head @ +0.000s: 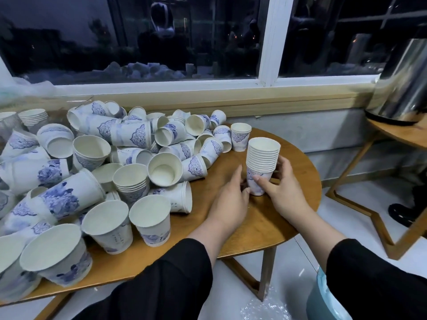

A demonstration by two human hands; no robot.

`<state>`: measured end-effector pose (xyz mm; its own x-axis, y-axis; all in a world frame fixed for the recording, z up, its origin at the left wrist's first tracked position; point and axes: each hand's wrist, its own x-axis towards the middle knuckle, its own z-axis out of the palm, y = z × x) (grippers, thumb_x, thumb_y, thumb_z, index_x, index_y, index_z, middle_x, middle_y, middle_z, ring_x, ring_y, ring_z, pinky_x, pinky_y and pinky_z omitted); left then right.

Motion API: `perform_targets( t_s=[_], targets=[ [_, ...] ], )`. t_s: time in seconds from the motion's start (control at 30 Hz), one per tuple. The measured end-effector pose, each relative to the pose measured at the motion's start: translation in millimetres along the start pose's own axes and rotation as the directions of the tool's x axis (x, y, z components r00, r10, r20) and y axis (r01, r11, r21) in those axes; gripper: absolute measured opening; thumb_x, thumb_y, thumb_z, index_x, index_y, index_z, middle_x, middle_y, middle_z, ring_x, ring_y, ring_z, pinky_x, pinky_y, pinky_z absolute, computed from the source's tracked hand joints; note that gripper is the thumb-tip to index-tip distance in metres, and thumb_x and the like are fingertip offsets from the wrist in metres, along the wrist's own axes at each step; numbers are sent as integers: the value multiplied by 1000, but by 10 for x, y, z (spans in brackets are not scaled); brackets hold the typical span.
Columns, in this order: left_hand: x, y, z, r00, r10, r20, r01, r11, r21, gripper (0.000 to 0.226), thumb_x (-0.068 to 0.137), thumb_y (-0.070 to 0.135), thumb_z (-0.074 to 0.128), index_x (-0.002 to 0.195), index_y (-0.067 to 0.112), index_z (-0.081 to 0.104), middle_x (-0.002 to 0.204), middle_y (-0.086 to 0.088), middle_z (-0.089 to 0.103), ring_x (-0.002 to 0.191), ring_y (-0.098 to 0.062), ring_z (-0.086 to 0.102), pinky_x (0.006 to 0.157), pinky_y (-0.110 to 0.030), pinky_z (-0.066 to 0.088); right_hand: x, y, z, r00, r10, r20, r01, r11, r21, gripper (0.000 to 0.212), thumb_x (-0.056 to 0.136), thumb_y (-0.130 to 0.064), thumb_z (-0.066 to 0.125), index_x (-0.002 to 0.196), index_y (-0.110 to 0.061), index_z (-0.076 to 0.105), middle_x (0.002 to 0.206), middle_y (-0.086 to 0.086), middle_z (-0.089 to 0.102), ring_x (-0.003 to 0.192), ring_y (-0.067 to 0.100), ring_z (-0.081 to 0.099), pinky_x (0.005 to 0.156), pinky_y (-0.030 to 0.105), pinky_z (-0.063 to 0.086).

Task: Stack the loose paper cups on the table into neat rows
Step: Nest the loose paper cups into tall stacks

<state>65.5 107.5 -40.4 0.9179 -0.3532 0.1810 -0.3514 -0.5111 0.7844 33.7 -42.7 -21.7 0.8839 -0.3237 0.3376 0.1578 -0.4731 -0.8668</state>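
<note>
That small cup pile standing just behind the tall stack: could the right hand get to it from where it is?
Probably yes. The right hand holds the tall stack, and the small cup pile stands just beyond, upright, with bare table on its right side.

Before me a white-framed window (270, 42) shows darkness outside, above a pale wooden sill (208, 100). My round wooden surface (265, 222) stands on a glossy white floor (360, 215).

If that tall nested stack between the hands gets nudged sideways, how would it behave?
The nested stack looks top-heavy on one narrow base, so it would probably tip. Thin paper suggests it is light, and the right hand and left hand steady it.
</note>
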Motion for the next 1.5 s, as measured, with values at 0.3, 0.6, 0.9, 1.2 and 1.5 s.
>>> perform_targets(
  t_s=[0.3,0.6,0.9,1.2,1.5],
  targets=[
    [520,84,324,999,31,30,-32,999,30,58,95,19,47,144,44,29,138,2,61,122,-25,61,103,-49,49,429,317,-61,997,33,-63,-36,999,-40,72,85,-22,77,144,-23,36,136,-8,53,118,5,53,81,-2,39],
    [340,51,237,998,-48,-30,47,998,-43,55,101,21,47,154,30,32,148,0,54,135,-18,51,114,-42,41,320,376,-107,967,130,-217,-148,986,-71,87,76,-43,82,145,-26,31,130,5,55,114,18,57,96,34,48],
    [-610,138,-221,996,-72,-43,64,982,-178,37,101,10,47,134,24,56,128,4,65,115,-9,60,97,-20,44,-313,-68,-49,958,195,-208,-207,978,-34,32,91,-45,64,112,-22,61,97,4,66,95,22,63,73,31,43],
    [-1630,-232,-1033,959,143,-245,-164,984,-68,19,97,37,58,96,23,71,82,15,67,74,3,58,70,-21,48,-1107,-738,810,974,-62,216,16,978,206,36,94,-18,65,125,-30,52,102,7,62,91,23,64,88,43,54],
    [-1860,-634,-1289,899,146,-413,-149,988,25,26,91,47,56,92,23,67,90,14,62,85,-5,59,75,-21,47,-1184,-891,1210,880,-278,386,354,925,-140,33,95,-35,59,127,-37,51,109,-16,44,93,1,48,82,19,40]
  ],
)
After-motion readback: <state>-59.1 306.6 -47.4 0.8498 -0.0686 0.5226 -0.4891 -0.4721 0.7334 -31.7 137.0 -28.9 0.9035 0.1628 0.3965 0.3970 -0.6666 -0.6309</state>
